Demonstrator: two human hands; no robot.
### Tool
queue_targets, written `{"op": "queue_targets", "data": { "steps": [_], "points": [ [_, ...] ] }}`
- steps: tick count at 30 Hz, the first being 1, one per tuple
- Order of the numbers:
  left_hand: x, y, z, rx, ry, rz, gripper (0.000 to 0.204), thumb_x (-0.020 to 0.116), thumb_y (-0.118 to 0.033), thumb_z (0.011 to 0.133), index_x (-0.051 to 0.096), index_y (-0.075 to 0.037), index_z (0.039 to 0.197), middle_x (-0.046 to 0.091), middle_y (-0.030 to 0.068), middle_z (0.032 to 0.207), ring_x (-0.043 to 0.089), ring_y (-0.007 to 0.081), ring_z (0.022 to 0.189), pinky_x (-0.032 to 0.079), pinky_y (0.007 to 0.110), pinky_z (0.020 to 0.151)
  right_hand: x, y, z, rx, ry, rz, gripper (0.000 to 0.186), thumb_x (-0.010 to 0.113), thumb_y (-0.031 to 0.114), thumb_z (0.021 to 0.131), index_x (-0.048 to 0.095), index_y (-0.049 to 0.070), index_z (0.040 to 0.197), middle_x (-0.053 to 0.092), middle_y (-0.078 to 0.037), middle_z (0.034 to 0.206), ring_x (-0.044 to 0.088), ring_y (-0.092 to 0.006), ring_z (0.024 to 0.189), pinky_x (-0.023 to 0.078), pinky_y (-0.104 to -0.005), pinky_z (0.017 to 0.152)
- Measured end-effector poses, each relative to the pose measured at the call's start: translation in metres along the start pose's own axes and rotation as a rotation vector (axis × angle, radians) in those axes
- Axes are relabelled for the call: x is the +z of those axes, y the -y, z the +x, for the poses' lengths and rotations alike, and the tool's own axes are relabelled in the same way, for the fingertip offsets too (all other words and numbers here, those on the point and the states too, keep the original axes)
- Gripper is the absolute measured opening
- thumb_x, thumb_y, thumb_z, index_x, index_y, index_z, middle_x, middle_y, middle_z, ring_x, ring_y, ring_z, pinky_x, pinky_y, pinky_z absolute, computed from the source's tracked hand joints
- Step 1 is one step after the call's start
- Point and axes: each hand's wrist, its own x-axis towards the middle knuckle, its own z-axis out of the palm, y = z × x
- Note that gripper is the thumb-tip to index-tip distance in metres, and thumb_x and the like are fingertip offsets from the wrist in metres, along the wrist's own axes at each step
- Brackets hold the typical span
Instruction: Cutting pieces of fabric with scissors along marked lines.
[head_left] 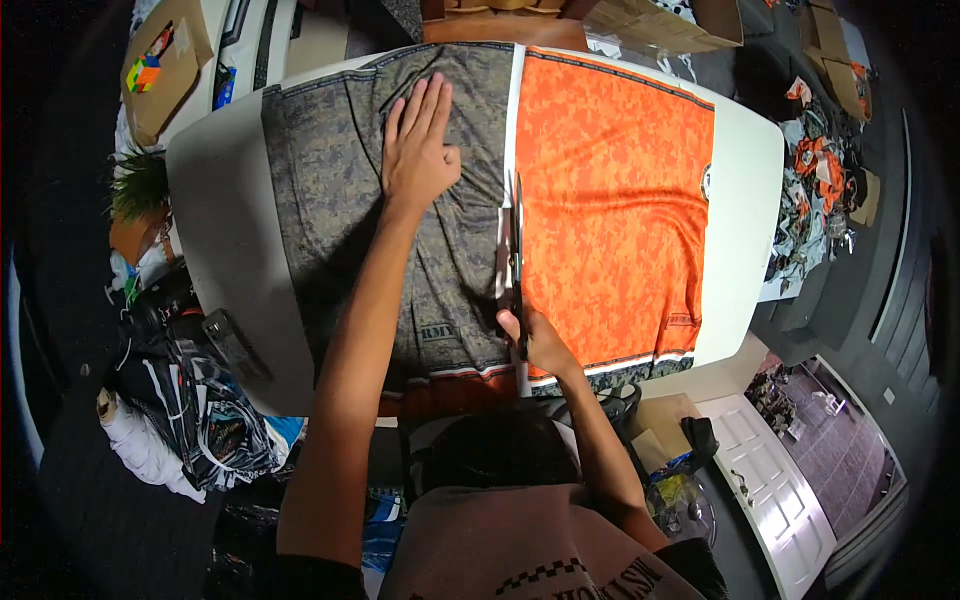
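Observation:
A printed fabric sheet lies over the white table (222, 225), hanging past its near edge. Its left half is a dark grey-green camouflage panel (330, 180), its right half an orange camouflage panel (615, 190), with a white strip (515, 110) between them. My left hand (420, 150) rests flat on the dark panel's far part, fingers stretched out. In my right hand (545, 342) is a pair of scissors (516, 245), gripped by the handles at the near end of the strip. The blades point away from me along the strip; the fabric beside them looks parted.
A dark phone (235, 345) lies at the table's left edge. Bundled garments (215, 410) are heaped beyond it, near a potted plant (140, 188). Scraps of fabric (815, 190) pile up at the right. Cardboard boxes (670, 22) stand at the far side, and a white door (770, 480) is at lower right.

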Motion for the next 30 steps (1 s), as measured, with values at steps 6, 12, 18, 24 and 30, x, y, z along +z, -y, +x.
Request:
{"op": "queue_targets", "data": {
  "steps": [6,12,18,24,30],
  "points": [
    [0.003,0.001,-0.002,0.006,-0.013,-0.004,0.076,0.051,-0.007,0.069,0.035,-0.004,0.144,0.034,0.0062,0.152,0.03,0.0195,0.14,0.021,0.037,0.114,0.002,0.003,0.003,0.011,0.004,-0.025,0.039,0.049,0.037,0.098,0.05,-0.001,0.109,0.05,-0.007,0.078,0.044,-0.0171,0.069,0.041,-0.0322,0.065],
    [0.003,0.0,-0.001,-0.008,-0.002,-0.006,0.075,0.049,-0.006,0.071,0.035,-0.006,0.145,0.034,0.0048,0.152,0.029,0.0179,0.141,0.021,0.036,0.114,0.003,0.009,0.002,0.023,-0.038,-0.085,0.046,0.051,0.039,0.096,0.049,-0.003,0.114,0.057,-0.015,0.09,0.053,-0.0256,0.078,0.044,-0.0377,0.072],
    [0.006,0.002,-0.001,0.004,-0.022,0.028,0.073,0.05,-0.009,0.071,0.038,-0.005,0.143,0.035,0.0056,0.151,0.031,0.0176,0.14,0.023,0.037,0.113,0.003,0.005,0.002,0.133,0.002,-0.105,0.053,0.054,0.043,0.093,0.05,-0.004,0.118,0.063,-0.021,0.097,0.061,-0.0342,0.085,0.047,-0.0422,0.076],
    [0.007,0.001,-0.002,-0.006,-0.055,-0.058,0.074,0.048,-0.005,0.072,0.036,-0.007,0.145,0.035,0.0037,0.151,0.031,0.0169,0.14,0.021,0.036,0.114,0.01,-0.005,0.007,0.075,-0.07,-0.136,0.057,0.054,0.046,0.093,0.05,-0.004,0.12,0.064,-0.023,0.096,0.062,-0.0355,0.083,0.048,-0.0422,0.075],
    [0.008,0.001,-0.002,-0.013,-0.054,-0.063,0.074,0.048,-0.005,0.073,0.036,-0.006,0.145,0.036,0.0038,0.151,0.031,0.0172,0.14,0.021,0.036,0.114,0.007,0.003,0.002,0.088,-0.009,-0.109,0.057,0.054,0.047,0.093,0.05,-0.003,0.121,0.064,-0.022,0.096,0.062,-0.035,0.082,0.048,-0.0415,0.074]
  ]
}}
